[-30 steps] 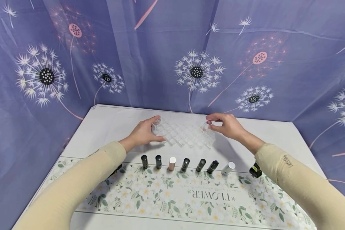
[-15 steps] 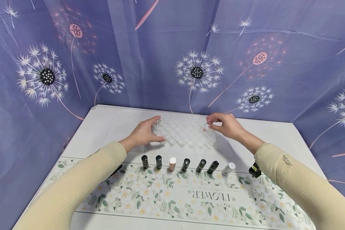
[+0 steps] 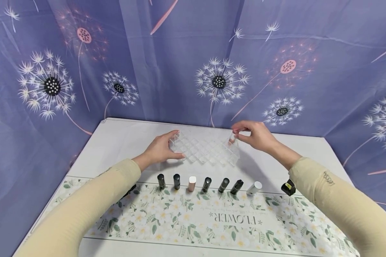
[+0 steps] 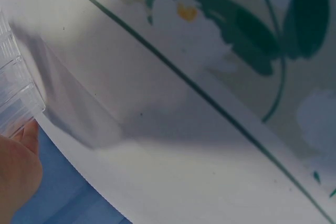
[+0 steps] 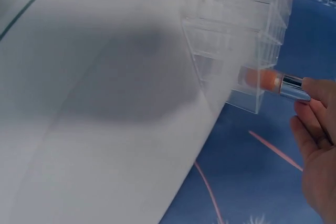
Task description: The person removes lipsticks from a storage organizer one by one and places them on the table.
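A clear plastic lipstick organizer (image 3: pixel 206 150) with diamond-shaped compartments stands on the white table. My left hand (image 3: pixel 161 148) grips its left end between thumb and fingers; the left wrist view catches only part of that hand (image 4: pixel 20 174) beside the organizer's corner (image 4: pixel 23 95). At the far right corner, my right hand (image 3: pixel 257 136) pinches a lipstick (image 5: pixel 265 80) by its shiny silver end. The lipstick's orange-pink end sits inside the corner compartment, seen through the clear wall, while the silver part sticks out above the rim.
Nearer the body, several lipsticks stand in a row: black ones (image 3: pixel 161 181), a pink one (image 3: pixel 192 184) and a silver-white one (image 3: pixel 254 188) at the right end. They line the edge of a floral mat (image 3: pixel 180 217). A purple dandelion curtain (image 3: pixel 167 71) hangs close behind the table.
My right hand has risen slightly, and more of the lipstick now shows above the organizer's corner compartment. The left hand keeps its hold on the organizer; the row of lipsticks stays put.
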